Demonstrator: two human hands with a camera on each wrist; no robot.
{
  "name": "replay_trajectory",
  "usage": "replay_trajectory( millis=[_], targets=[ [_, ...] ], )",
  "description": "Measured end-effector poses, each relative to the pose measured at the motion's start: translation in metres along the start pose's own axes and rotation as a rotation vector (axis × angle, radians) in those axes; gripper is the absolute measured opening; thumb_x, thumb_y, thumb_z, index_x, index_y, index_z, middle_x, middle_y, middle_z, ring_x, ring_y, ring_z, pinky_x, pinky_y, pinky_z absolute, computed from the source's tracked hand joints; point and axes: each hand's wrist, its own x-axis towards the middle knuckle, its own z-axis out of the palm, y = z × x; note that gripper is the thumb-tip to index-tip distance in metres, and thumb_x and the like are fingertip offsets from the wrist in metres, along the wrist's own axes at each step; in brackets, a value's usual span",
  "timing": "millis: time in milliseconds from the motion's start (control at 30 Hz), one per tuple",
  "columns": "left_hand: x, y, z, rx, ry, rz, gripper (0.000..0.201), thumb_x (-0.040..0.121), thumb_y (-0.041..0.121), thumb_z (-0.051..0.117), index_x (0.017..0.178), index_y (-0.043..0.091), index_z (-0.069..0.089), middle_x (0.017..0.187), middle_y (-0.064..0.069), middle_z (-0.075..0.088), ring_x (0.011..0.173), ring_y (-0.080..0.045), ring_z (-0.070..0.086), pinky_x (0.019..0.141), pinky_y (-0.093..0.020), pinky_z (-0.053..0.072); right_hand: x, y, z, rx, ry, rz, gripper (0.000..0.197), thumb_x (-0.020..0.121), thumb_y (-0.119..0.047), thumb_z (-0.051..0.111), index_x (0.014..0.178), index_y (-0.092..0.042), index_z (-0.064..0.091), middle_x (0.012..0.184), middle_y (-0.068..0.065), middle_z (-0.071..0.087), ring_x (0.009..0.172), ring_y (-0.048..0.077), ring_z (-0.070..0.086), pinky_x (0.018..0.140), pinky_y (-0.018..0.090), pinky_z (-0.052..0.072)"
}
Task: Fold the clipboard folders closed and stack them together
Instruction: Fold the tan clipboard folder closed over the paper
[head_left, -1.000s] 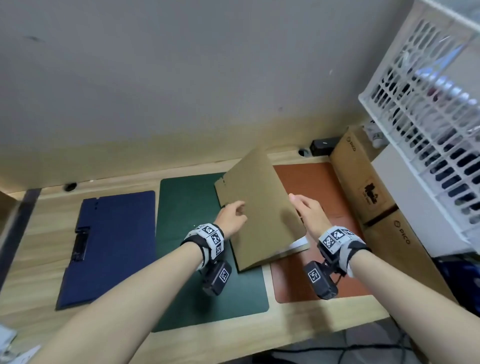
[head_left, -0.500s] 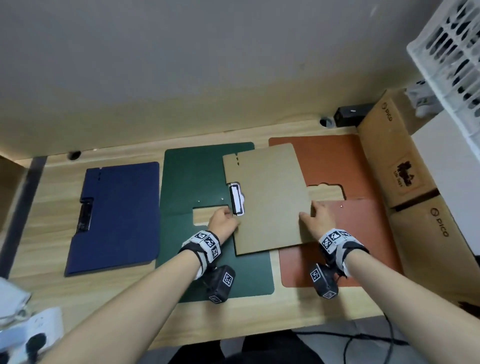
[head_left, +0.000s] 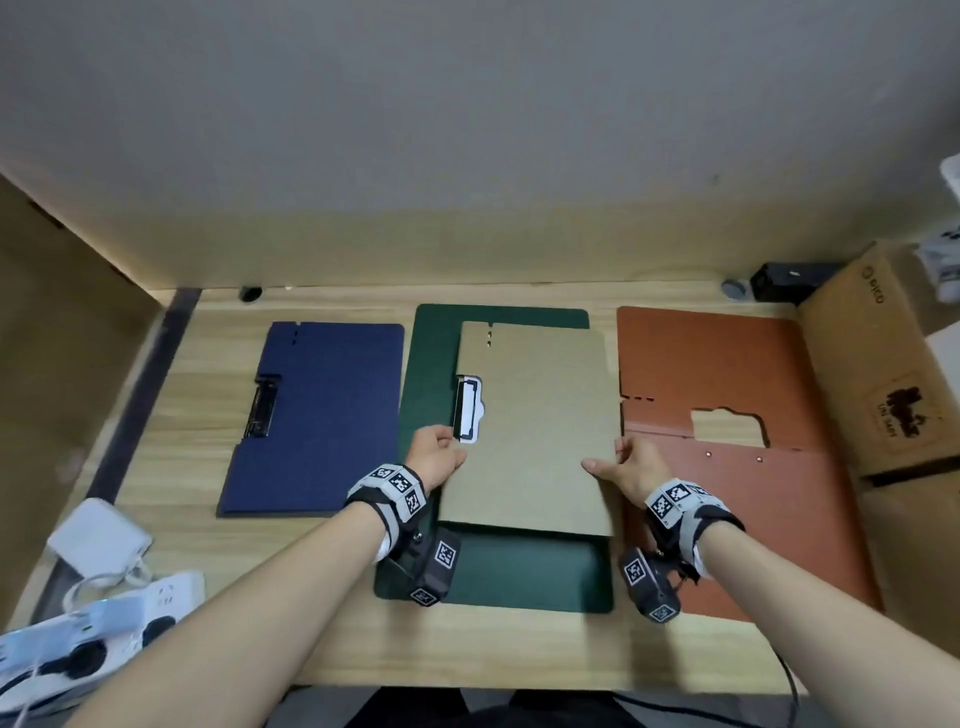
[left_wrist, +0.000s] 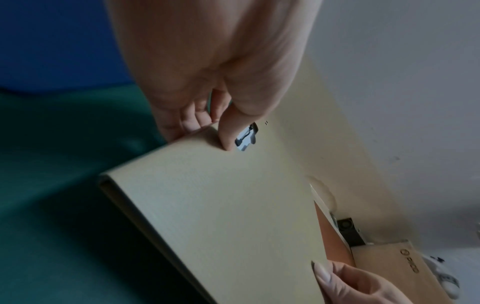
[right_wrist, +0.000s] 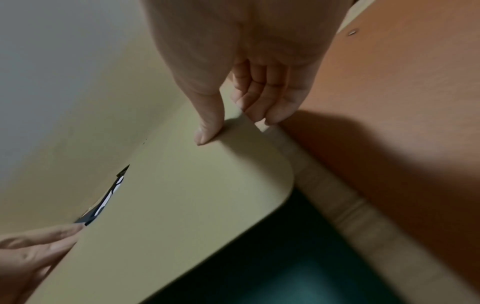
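Observation:
A tan clipboard folder (head_left: 540, 431) is folded closed and held between both hands just above the open green folder (head_left: 498, 577). My left hand (head_left: 439, 454) pinches its left edge beside the metal clip (head_left: 466, 413), thumb on top (left_wrist: 228, 131), fingers underneath. My right hand (head_left: 621, 467) pinches its right edge, thumb on the cover (right_wrist: 207, 127), fingers below. A closed dark blue folder (head_left: 322, 415) lies at the left. An orange-brown folder (head_left: 727, 441) lies open at the right.
Cardboard boxes (head_left: 893, 395) stand along the right edge of the wooden desk (head_left: 467, 649). A white power strip (head_left: 93, 618) and adapter (head_left: 98, 540) lie at the front left. A black device (head_left: 789, 278) sits at the back right by the wall.
The tan folder's cover came down from half-raised to fully closed. Both hands then shifted the closed folder left, from straddling green and orange folders to lying over the green one.

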Motion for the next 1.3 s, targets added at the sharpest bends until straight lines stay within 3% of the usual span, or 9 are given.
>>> replay_trajectory(
  millis=[167,267,400,500,600,900,1033,1200,1300],
  targets=[
    [0.009,-0.023,-0.076,-0.006,0.105,0.025,0.052,0.082,0.001,0.065,0.132,0.003,0.055,0.119,-0.01,0.067,0.11,-0.022,0.062,0.104,-0.034,0.046,-0.014,-0.069,0.051,-0.143,-0.035,-0.081,0.052,0.066,-0.05,0.085,0.085,-0.014,0.053,0.077,-0.001,0.058,0.07,0.017,0.054,0.066,0.034,0.043],
    [0.012,-0.039,-0.122,0.002,0.203,0.044,0.046,0.083,0.004,0.064,0.129,0.007,0.06,0.111,0.0,0.066,0.111,-0.02,0.061,0.105,-0.033,0.045,-0.017,-0.108,0.09,-0.188,-0.063,-0.122,0.054,0.066,-0.052,0.084,0.089,-0.013,0.056,0.084,0.001,0.063,0.078,0.02,0.058,0.069,0.032,0.043],
    [0.021,-0.06,-0.177,-0.002,0.301,0.041,0.043,0.087,0.003,0.059,0.129,0.007,0.06,0.115,-0.006,0.069,0.115,-0.026,0.062,0.102,-0.033,0.047,-0.019,-0.153,0.14,-0.28,-0.117,-0.162,0.056,0.066,-0.061,0.08,0.092,-0.016,0.056,0.084,-0.003,0.062,0.08,0.019,0.058,0.068,0.03,0.041],
    [0.026,-0.072,-0.209,-0.016,0.349,0.006,0.044,0.089,0.002,0.058,0.133,0.006,0.057,0.123,-0.009,0.064,0.12,-0.025,0.058,0.097,-0.023,0.04,-0.022,-0.18,0.171,-0.296,-0.151,-0.181,0.056,0.068,-0.061,0.078,0.094,-0.017,0.057,0.085,-0.003,0.062,0.08,0.019,0.059,0.071,0.031,0.046],
    [0.031,-0.085,-0.234,-0.035,0.384,-0.014,0.046,0.086,0.011,0.059,0.131,0.016,0.06,0.124,-0.002,0.063,0.116,-0.025,0.059,0.1,-0.027,0.043,-0.024,-0.199,0.198,-0.35,-0.18,-0.204,0.058,0.067,-0.065,0.076,0.096,-0.017,0.059,0.092,0.0,0.067,0.086,0.022,0.064,0.079,0.034,0.053],
    [0.045,-0.108,-0.251,0.103,0.44,-0.042,0.051,0.078,0.016,0.057,0.127,0.029,0.064,0.12,-0.008,0.061,0.11,-0.033,0.058,0.096,-0.039,0.049,-0.026,-0.222,0.227,-0.596,-0.235,-0.289,0.047,0.077,-0.069,0.064,0.09,-0.024,0.062,0.09,0.0,0.069,0.083,0.023,0.065,0.073,0.034,0.053],
    [0.048,-0.109,-0.248,0.088,0.469,-0.068,0.05,0.084,0.013,0.058,0.133,0.022,0.058,0.137,-0.005,0.052,0.126,-0.028,0.049,0.108,-0.041,0.04,-0.028,-0.221,0.226,-0.671,-0.193,-0.354,0.039,0.093,-0.057,0.047,0.099,-0.021,0.059,0.1,0.005,0.067,0.085,0.027,0.062,0.07,0.033,0.046],
    [0.047,-0.103,-0.245,0.09,0.522,-0.063,0.042,0.085,0.011,0.057,0.127,0.017,0.059,0.135,-0.009,0.054,0.124,-0.03,0.05,0.106,-0.039,0.039,-0.028,-0.211,0.215,-0.638,-0.183,-0.388,0.041,0.097,-0.054,0.036,0.098,-0.02,0.059,0.1,0.008,0.068,0.09,0.031,0.064,0.076,0.038,0.05],
    [0.042,-0.089,-0.236,0.127,0.616,0.008,0.04,0.084,0.005,0.059,0.124,0.008,0.057,0.129,-0.017,0.052,0.124,-0.035,0.046,0.106,-0.037,0.031,-0.025,-0.197,0.195,-0.603,-0.166,-0.387,0.036,0.098,-0.049,0.038,0.098,-0.02,0.059,0.102,0.01,0.069,0.092,0.032,0.064,0.075,0.036,0.048]
  ],
)
